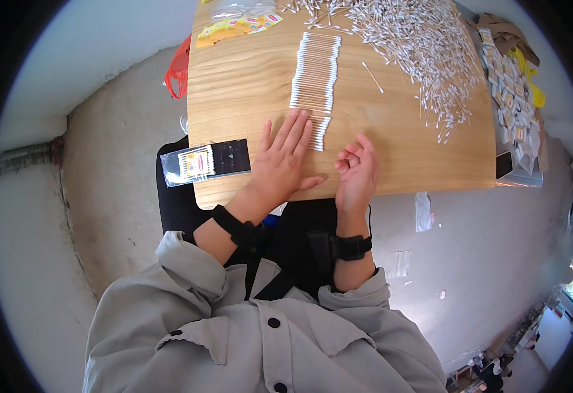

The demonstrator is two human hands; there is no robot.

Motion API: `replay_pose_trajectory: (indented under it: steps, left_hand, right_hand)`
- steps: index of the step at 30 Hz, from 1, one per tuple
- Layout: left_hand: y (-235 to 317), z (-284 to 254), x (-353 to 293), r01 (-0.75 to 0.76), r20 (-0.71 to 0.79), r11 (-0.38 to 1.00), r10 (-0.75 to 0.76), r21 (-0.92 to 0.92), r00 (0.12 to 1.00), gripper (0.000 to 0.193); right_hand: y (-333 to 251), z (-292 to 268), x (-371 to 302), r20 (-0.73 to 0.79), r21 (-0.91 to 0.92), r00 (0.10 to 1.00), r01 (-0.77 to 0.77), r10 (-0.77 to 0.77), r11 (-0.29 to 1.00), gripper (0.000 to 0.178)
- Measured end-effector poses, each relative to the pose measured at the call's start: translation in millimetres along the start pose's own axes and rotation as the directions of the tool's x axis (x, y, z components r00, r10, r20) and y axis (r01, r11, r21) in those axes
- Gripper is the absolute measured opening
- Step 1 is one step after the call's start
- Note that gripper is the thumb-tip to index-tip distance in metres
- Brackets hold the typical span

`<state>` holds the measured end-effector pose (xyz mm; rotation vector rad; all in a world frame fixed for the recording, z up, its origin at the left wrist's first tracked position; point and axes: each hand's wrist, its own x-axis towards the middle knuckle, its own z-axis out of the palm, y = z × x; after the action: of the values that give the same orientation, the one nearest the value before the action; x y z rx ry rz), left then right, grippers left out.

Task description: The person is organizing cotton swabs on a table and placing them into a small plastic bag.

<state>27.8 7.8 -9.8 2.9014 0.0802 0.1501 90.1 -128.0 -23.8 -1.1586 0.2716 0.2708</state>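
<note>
Left hand [280,160]: palm down over the near end of the row of cotton swabs [315,69], fingers straight and close together, thumb spread; I see nothing gripped, and cannot tell how hard it presses. Right hand [358,171]: beside the row's near end, at the edge of the wooden table [234,85], fingers loosely curled; no swab shows in it, though the inside of the curl is partly hidden.

Row: swabs side by side, lying crosswise, tips slightly uneven, near section stepped out of line. Loose heap [417,46] at upper right; one stray swab [373,77] between.

Risks, my judgement: a sideways drag of my left fingers could skew the near swabs; uneven pressure could make the round sticks roll or ride over each other; a bump from my right hand could push the tips further out of line
</note>
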Motion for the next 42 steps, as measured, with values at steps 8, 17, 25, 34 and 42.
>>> replay_pose_trajectory:
  steps: [8,17,25,34,42]
  left_hand:
    - [1,-1,-12,0.005,-0.021,0.994,-0.007,-0.113,1.0,0.106]
    - [2,3,-13,0.016,-0.018,0.997,-0.018,-0.069,1.0,0.108]
    - [1,-1,-20,0.044,-0.003,0.993,-0.044,-0.107,0.999,0.107]
    - [3,0,-20,0.087,0.042,0.988,-0.082,-0.124,0.996,0.108]
    - [0,0,-23,0.103,0.029,0.979,-0.099,-0.178,0.995,0.112]
  right_hand:
    - [-4,16,1,-0.009,-0.036,0.998,0.066,-0.067,0.997,0.043]
    - [10,33,25,0.206,-0.053,0.964,0.183,-0.169,0.982,0.055]
    - [15,36,17,0.289,-0.231,0.916,0.348,-0.278,0.909,0.045]
    - [-18,27,50,0.564,-0.764,0.821,0.558,-0.084,0.326,0.012]
    - [-7,36,30,0.196,-0.417,0.966,0.239,-0.17,0.877,0.035]
